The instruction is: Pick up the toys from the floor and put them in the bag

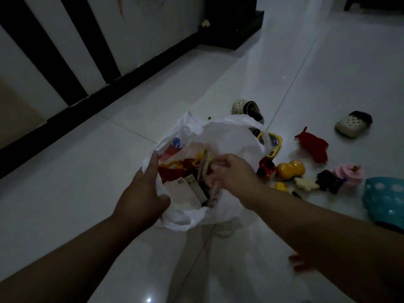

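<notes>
A white plastic bag (pixel 231 138) stands open on the tiled floor, with several toys and cards inside. My left hand (pixel 142 193) grips the bag's left rim and holds it open. Over the bag's mouth, my right hand (pixel 234 173) pinches a small pale toy (pixel 205 162) with its fingers curled. Right of the bag lie loose toys: a yellow-framed toy (pixel 274 144), a red toy car (pixel 265 168), an orange toy (pixel 289 170), a red plush (pixel 313 147), a pink cupcake toy (pixel 349 174), a dark figure (pixel 329 180) and a small yellow piece (pixel 282 186).
Small perforated clogs lie beyond the toys, one (pixel 239 106) near the bag, another (pixel 352 124) at the right. A teal spotted cloth (pixel 387 200) sits at the right edge. A black-and-white cabinet (pixel 65 51) with a dark plinth runs along the left.
</notes>
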Available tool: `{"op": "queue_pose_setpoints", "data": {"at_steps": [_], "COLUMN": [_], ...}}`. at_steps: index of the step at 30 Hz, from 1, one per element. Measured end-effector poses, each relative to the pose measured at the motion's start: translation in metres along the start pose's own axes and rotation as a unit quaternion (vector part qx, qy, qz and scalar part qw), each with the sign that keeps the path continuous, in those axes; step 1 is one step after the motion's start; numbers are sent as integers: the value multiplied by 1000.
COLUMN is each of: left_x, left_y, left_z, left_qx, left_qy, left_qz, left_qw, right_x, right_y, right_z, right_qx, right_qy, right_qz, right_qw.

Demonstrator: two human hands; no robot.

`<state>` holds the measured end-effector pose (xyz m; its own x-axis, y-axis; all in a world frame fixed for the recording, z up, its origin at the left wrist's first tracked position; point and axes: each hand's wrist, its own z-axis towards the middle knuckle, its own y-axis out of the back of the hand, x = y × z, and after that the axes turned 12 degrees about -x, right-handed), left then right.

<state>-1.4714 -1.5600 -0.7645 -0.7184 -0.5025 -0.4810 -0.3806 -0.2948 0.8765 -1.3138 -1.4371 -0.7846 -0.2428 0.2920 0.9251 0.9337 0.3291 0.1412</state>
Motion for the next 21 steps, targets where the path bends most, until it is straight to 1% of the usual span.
{"op": "queue_pose_setpoints", "data": {"at_steps": [2,3,5,6,7,8,9,10,11,13,14,17,18,21], "left_x": [-1,-2,-4,-5,-5,-6,-6,-6,-6,-6,-6,-5,-4,0], "left_y": [-4,-6,-10,-12,-14,-16,-17,-18,-19,-21,-22,-24,-24,-23], "left_z": [1,2,2,3,4,4,5,6,7,8,9,11,11,12], "left_qx": [-6,-12,-28,-36,-41,-43,-43,-43,-43,-43,-41,-37,-36,-34], "left_qy": [7,9,17,22,26,27,27,27,25,23,22,20,20,18], "left_qz": [-11,-14,-16,-16,-16,-14,-11,-10,-10,-7,-6,6,10,15], "left_qw": [1000,1000,999,999,999,999,999,999,999,999,999,999,999,999], "right_x": [-10,-17,-39,-52,-64,-75,-87,-98,-109,-128,-136,-155,-158,-164], "right_y": [24,39,72,91,112,133,152,169,183,197,199,194,192,193], "right_z": [-13,-20,-28,-30,-29,-26,-20,-14,-7,4,9,23,29,45], "right_qx": [-22,-40,-111,-158,-201,-233,-245,-223,-171,-63,-33,5,2,-56], "right_qy": [104,162,270,296,293,265,219,159,101,28,7,-36,-41,-53], "right_qz": [-87,-128,-213,-252,-287,-329,-376,-432,-489,-575,-594,-601,-609,-627], "right_qw": [990,978,932,908,889,876,866,859,849,815,804,798,792,776]}}
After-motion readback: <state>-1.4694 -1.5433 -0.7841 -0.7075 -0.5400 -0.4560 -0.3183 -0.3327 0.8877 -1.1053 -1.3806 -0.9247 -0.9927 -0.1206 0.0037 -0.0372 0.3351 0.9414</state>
